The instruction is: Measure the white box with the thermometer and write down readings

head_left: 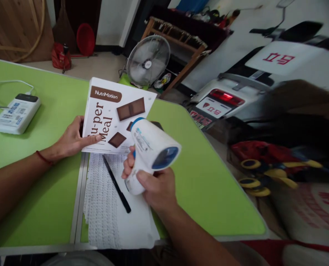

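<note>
My left hand [77, 138] grips the lower left edge of a white box [103, 122] printed with "NutriMotion" and chocolate pieces, its thumb across the front. The box is tilted up over the table. In my right hand [156, 184] is a white and blue infrared thermometer gun [150, 147], fingers wrapped round its handle. Its blue-rimmed back end overlaps the box's right side in view, and whether they touch I cannot tell. Below them lies a stack of handwritten papers [106, 214] with a black pen [117, 184] resting on top.
The green folding table [208, 192] carries a white device [17, 112] with a cable at the left. Beyond it stand a floor fan [147, 61] and a wooden rack [175, 40]. To the right are a white scooter [230, 92] and a printed sack [311, 214].
</note>
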Demonstrator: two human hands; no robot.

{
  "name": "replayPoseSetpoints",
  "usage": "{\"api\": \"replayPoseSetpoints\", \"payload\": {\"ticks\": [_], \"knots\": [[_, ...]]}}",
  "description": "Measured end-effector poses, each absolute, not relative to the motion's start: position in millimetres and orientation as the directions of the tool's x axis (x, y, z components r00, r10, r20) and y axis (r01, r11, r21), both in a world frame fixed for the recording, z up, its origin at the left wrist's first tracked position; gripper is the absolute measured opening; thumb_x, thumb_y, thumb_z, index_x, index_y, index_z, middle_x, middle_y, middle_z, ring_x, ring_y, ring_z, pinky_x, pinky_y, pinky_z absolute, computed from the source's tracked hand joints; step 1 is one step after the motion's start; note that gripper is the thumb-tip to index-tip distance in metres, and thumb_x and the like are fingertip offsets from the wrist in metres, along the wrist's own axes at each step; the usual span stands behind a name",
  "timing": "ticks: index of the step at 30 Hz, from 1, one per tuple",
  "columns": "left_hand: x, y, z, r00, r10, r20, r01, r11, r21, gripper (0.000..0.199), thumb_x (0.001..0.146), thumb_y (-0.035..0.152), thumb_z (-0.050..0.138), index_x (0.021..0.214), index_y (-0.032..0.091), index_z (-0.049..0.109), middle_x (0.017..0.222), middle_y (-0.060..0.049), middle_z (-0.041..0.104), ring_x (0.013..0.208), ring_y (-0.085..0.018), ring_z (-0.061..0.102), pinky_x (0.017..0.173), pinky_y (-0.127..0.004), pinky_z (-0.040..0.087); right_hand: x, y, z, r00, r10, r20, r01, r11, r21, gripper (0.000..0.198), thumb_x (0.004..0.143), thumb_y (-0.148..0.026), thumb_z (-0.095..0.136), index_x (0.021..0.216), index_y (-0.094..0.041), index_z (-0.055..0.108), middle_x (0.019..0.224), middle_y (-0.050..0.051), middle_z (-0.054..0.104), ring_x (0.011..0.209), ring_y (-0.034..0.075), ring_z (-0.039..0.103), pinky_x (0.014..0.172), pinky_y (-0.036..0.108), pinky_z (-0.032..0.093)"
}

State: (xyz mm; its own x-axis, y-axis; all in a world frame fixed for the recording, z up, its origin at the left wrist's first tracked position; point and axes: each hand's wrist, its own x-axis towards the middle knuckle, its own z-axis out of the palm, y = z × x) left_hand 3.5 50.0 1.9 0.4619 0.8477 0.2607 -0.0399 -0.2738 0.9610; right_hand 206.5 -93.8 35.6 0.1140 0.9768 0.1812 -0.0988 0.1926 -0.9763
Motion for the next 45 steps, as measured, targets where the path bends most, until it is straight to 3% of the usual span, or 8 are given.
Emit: {"api": "replayPoseSetpoints", "payload": {"ticks": [7,16,25,38,45], "knots": [[2,49,5,0.456,0.856,0.245,0.123,-0.333,0.935,0.074,0.074,0.056,0.088,0.128,0.019,0.054,0.126,-0.015,0.066,0.116,-0.038,0.064,0.094,-0.056,0.056,200,-82,22,0.15,0.986,0.076,-0.141,0.097,-0.985,0.022,0.073,-0.039,0.077,0.08,-0.023,0.063,0.072,-0.002,0.064,0.062,0.013,0.06,0.06,0.033,0.06],[5,47,12,0.52,0.808,0.277,0.058,-0.356,0.933,0.068,0.075,0.053,0.088,0.123,0.017,0.054,0.12,-0.015,0.069,0.111,-0.036,0.066,0.088,-0.051,0.059,197,-71,18,0.134,0.981,0.14,-0.143,0.159,-0.977,0.031,0.073,-0.049,0.081,0.081,-0.025,0.065,0.077,-0.002,0.067,0.065,0.015,0.064,0.062,0.035,0.062],[3,49,11,0.545,0.799,0.254,0.031,-0.322,0.946,0.069,0.074,0.053,0.088,0.123,0.017,0.054,0.117,-0.014,0.07,0.107,-0.035,0.067,0.085,-0.05,0.059,200,-71,18,0.088,0.991,0.1,-0.213,0.117,-0.97,0.034,0.074,-0.053,0.083,0.087,-0.024,0.069,0.088,0.001,0.07,0.069,0.016,0.068,0.065,0.037,0.063],[3,49,11,0.55,0.798,0.246,0.053,-0.328,0.943,0.072,0.074,0.054,0.088,0.125,0.018,0.052,0.12,-0.014,0.069,0.107,-0.035,0.067,0.086,-0.051,0.058,200,-73,22,0.107,0.99,0.092,-0.204,0.113,-0.972,0.039,0.074,-0.058,0.082,0.084,-0.024,0.068,0.083,0.0,0.07,0.066,0.015,0.067,0.064,0.036,0.065],[3,51,9,0.552,0.789,0.271,0.05,-0.355,0.933,0.073,0.074,0.052,0.089,0.127,0.018,0.052,0.121,-0.014,0.069,0.109,-0.036,0.067,0.085,-0.05,0.059,198,-72,22,0.106,0.992,0.072,-0.228,0.095,-0.969,0.044,0.07,-0.059,0.084,0.093,-0.025,0.068,0.082,0.0,0.069,0.069,0.016,0.067,0.069,0.04,0.066]]}}
